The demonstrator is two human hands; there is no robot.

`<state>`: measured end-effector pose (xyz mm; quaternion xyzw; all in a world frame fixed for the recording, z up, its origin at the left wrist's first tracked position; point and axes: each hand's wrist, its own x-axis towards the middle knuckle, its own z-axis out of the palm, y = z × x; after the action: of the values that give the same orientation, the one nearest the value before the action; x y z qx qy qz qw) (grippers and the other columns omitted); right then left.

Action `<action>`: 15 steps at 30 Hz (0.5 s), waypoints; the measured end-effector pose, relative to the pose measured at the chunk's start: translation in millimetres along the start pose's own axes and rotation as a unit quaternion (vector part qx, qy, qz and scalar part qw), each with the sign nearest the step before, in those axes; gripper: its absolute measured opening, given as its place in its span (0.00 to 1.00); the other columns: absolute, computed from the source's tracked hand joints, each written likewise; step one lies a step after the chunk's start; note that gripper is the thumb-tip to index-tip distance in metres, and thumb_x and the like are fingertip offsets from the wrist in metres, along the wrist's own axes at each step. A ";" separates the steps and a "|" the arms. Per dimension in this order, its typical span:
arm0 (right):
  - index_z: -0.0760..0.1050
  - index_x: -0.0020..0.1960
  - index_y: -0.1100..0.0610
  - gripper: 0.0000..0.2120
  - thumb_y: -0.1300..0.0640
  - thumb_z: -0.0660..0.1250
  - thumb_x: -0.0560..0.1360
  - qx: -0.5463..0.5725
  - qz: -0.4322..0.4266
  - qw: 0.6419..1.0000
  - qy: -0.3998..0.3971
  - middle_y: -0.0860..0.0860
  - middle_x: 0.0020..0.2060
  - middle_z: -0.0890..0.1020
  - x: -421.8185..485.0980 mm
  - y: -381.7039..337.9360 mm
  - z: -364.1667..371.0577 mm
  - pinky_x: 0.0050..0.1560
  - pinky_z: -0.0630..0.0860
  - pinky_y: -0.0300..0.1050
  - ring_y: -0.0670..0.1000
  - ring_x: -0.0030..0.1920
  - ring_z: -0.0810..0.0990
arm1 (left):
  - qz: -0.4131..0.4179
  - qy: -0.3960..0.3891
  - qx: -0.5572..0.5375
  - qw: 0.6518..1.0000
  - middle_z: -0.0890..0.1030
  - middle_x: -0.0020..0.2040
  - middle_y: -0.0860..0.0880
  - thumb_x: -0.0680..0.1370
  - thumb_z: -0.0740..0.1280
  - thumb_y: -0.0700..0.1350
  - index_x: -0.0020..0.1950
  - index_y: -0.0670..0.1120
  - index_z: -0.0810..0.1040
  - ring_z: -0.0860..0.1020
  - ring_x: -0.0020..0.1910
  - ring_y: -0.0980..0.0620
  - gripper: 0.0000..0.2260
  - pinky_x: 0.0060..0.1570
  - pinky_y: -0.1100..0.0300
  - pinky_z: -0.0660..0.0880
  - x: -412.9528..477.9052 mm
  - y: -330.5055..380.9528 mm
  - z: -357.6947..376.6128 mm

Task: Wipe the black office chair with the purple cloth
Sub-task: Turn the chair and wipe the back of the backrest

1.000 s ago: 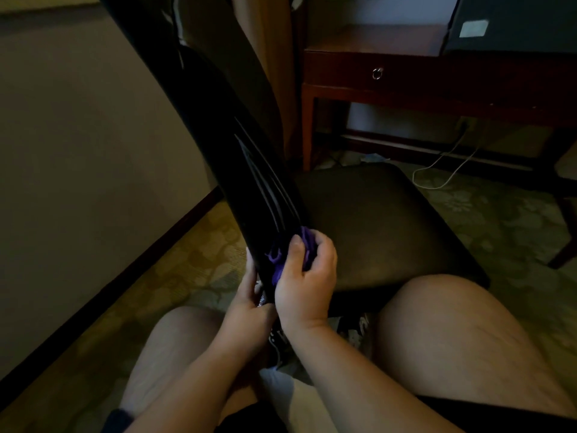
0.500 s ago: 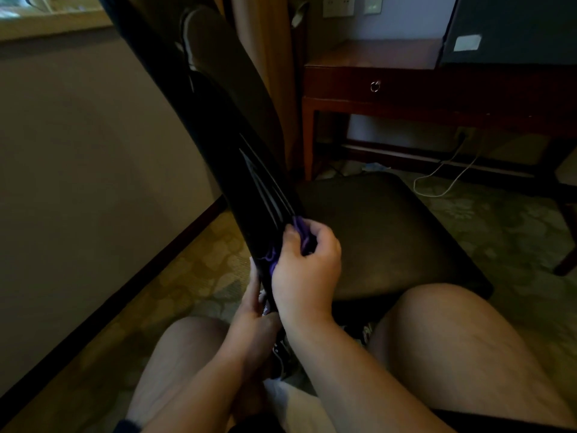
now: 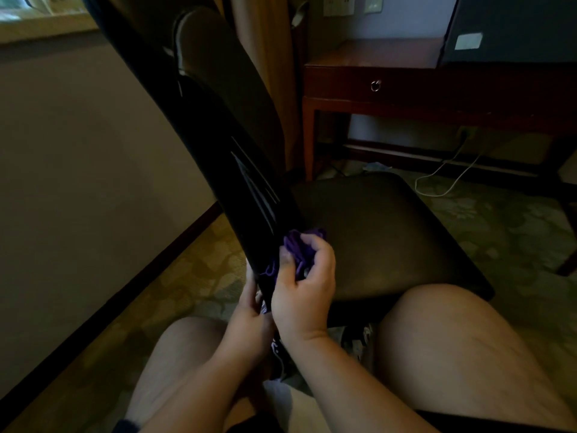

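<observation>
The black office chair (image 3: 374, 232) stands close in front of me, its glossy backrest (image 3: 199, 126) rising up to the left and its padded seat spreading right. My right hand (image 3: 304, 289) grips the bunched purple cloth (image 3: 301, 246) and presses it on the lower edge of the backrest. My left hand (image 3: 249, 320) holds the bottom of the backrest from the left side, just below the cloth. Part of the cloth is hidden under my fingers.
My bare knees (image 3: 452, 354) are at the bottom. A dark wooden desk (image 3: 406, 85) with a drawer ring stands behind the chair. A white cable (image 3: 443, 179) lies on the patterned carpet. A beige wall (image 3: 78, 151) with a dark skirting runs along the left.
My right hand has slid the cloth a little up the backrest edge. The view has tilted up slightly. My left hand keeps its hold at the bottom.
</observation>
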<state>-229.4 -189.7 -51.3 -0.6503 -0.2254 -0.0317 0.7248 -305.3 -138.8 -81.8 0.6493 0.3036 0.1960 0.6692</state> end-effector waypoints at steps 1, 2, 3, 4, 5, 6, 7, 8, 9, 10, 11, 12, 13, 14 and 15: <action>0.72 0.60 0.48 0.17 0.62 0.71 0.76 0.012 0.033 0.999 -0.008 0.47 0.58 0.78 -0.4 -2.2 -0.2 0.60 0.77 0.38 0.42 0.60 0.78 | 0.001 -0.005 -0.004 1.000 0.80 0.61 0.53 0.77 0.67 0.30 0.78 0.68 0.51 0.83 0.54 0.57 0.45 0.43 0.65 0.79 -0.5 2.1 0.6; 0.72 0.60 0.46 0.17 0.61 0.71 0.77 0.022 0.060 0.998 -0.013 0.45 0.59 0.77 -0.1 -6.3 -0.2 0.60 0.76 0.34 0.41 0.60 0.77 | 0.007 -0.007 -0.005 1.000 0.80 0.60 0.55 0.78 0.68 0.31 0.78 0.67 0.51 0.82 0.53 0.60 0.44 0.42 0.67 0.79 -2.4 3.5 1.8; 0.72 0.60 0.45 0.17 0.61 0.71 0.77 0.026 0.075 0.997 -0.016 0.44 0.59 0.77 0.7 -11.5 -0.3 0.58 0.75 0.30 0.39 0.60 0.76 | 0.003 -0.006 -0.001 1.000 0.80 0.58 0.57 0.77 0.68 0.32 0.79 0.65 0.51 0.82 0.52 0.62 0.42 0.42 0.68 0.78 -3.8 4.7 2.4; 0.72 0.60 0.45 0.17 0.61 0.71 0.77 0.026 0.073 0.997 -0.018 0.44 0.58 0.77 2.3 -18.3 -0.2 0.57 0.74 0.29 0.38 0.60 0.76 | 0.000 -0.007 0.004 1.000 0.80 0.57 0.58 0.77 0.70 0.33 0.79 0.62 0.52 0.82 0.51 0.63 0.42 0.42 0.68 0.78 -4.6 5.6 3.6; 0.72 0.60 0.45 0.17 0.60 0.71 0.77 0.024 0.053 0.998 -0.021 0.44 0.58 0.77 4.8 -26.9 0.6 0.57 0.75 0.30 0.39 0.60 0.77 | -0.009 -0.008 0.012 1.000 0.80 0.57 0.56 0.75 0.72 0.36 0.79 0.58 0.54 0.83 0.49 0.62 0.41 0.41 0.67 0.78 -4.8 5.5 2.7; 0.73 0.62 0.46 0.17 0.60 0.71 0.77 0.023 0.021 0.999 -0.026 0.44 0.58 0.77 8.3 -37.9 2.1 0.58 0.75 0.32 0.40 0.60 0.77 | -0.015 -0.010 0.031 0.999 0.81 0.57 0.50 0.71 0.77 0.41 0.79 0.50 0.59 0.83 0.48 0.59 0.41 0.40 0.66 0.78 -5.1 4.9 1.9; 0.73 0.63 0.49 0.17 0.60 0.71 0.78 0.023 -0.018 0.999 -0.034 0.45 0.59 0.77 12.8 -50.3 4.1 0.60 0.76 0.35 0.41 0.61 0.77 | -0.025 -0.013 0.050 0.998 0.81 0.55 0.42 0.66 0.80 0.49 0.75 0.41 0.65 0.83 0.46 0.55 0.42 0.38 0.65 0.78 -6.6 6.1 1.9; 0.74 0.64 0.52 0.16 0.60 0.71 0.78 0.025 -0.063 0.997 -0.042 0.47 0.59 0.78 18.2 -62.6 7.1 0.60 0.76 0.37 0.43 0.61 0.77 | -0.036 -0.020 0.059 0.997 0.79 0.51 0.34 0.63 0.81 0.55 0.69 0.32 0.68 0.82 0.41 0.52 0.45 0.34 0.63 0.77 -8.8 7.8 2.5; 0.74 0.64 0.55 0.16 0.61 0.71 0.77 0.029 -0.112 0.992 -0.049 0.48 0.58 0.78 23.7 -73.6 10.5 0.61 0.77 0.40 0.44 0.60 0.78 | -0.054 -0.022 0.044 0.997 0.74 0.49 0.28 0.64 0.81 0.56 0.64 0.28 0.69 0.78 0.35 0.49 0.42 0.29 0.58 0.75 -10.2 10.5 5.2; 0.75 0.64 0.58 0.16 0.61 0.71 0.77 0.034 -0.155 0.986 -0.054 0.50 0.58 0.79 29.0 -82.3 13.7 0.60 0.77 0.42 0.45 0.60 0.78 | -0.068 -0.017 0.029 0.997 0.72 0.46 0.26 0.68 0.78 0.51 0.61 0.28 0.71 0.74 0.30 0.44 0.34 0.26 0.48 0.74 -9.9 10.4 7.9; 0.75 0.63 0.60 0.16 0.62 0.71 0.77 0.038 -0.185 0.980 -0.057 0.51 0.57 0.79 33.9 -87.1 16.2 0.60 0.78 0.44 0.46 0.59 0.79 | -0.075 -0.012 0.032 0.997 0.71 0.42 0.28 0.73 0.74 0.46 0.60 0.29 0.72 0.73 0.29 0.40 0.25 0.30 0.39 0.73 -10.2 9.9 9.2; 0.76 0.63 0.61 0.15 0.63 0.71 0.77 0.041 -0.203 0.976 -0.059 0.52 0.56 0.80 37.7 -86.9 17.2 0.58 0.79 0.46 0.47 0.58 0.79 | -0.076 -0.009 0.058 0.995 0.75 0.40 0.34 0.76 0.71 0.42 0.61 0.31 0.73 0.75 0.33 0.39 0.20 0.38 0.35 0.75 -9.9 7.9 8.3; 0.76 0.62 0.62 0.14 0.63 0.71 0.77 0.039 -0.217 0.974 -0.060 0.53 0.55 0.80 39.8 -80.9 16.1 0.57 0.79 0.48 0.49 0.56 0.80 | -0.062 -0.001 0.083 0.995 0.79 0.43 0.41 0.76 0.71 0.40 0.64 0.34 0.73 0.79 0.41 0.38 0.19 0.45 0.36 0.77 -8.1 3.7 5.8; 0.76 0.61 0.63 0.14 0.63 0.70 0.77 0.029 -0.226 0.972 -0.060 0.54 0.54 0.80 39.6 -70.0 13.0 0.56 0.79 0.50 0.50 0.55 0.80 | -0.051 0.002 0.077 0.996 0.81 0.51 0.42 0.75 0.71 0.37 0.69 0.40 0.71 0.80 0.52 0.35 0.23 0.51 0.39 0.78 -5.7 -0.9 3.7; 0.76 0.61 0.63 0.13 0.63 0.70 0.77 0.012 -0.227 0.972 -0.058 0.54 0.54 0.80 37.2 -54.9 8.7 0.55 0.79 0.51 0.50 0.55 0.80 | -0.053 0.006 0.046 0.998 0.80 0.59 0.42 0.73 0.72 0.34 0.74 0.48 0.67 0.77 0.60 0.36 0.31 0.55 0.42 0.78 -3.3 -3.8 1.8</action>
<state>-217.1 -180.6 13.8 -0.5737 -0.4089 -0.1555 0.6924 -307.1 -142.7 -85.1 0.6612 0.3504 0.1503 0.6461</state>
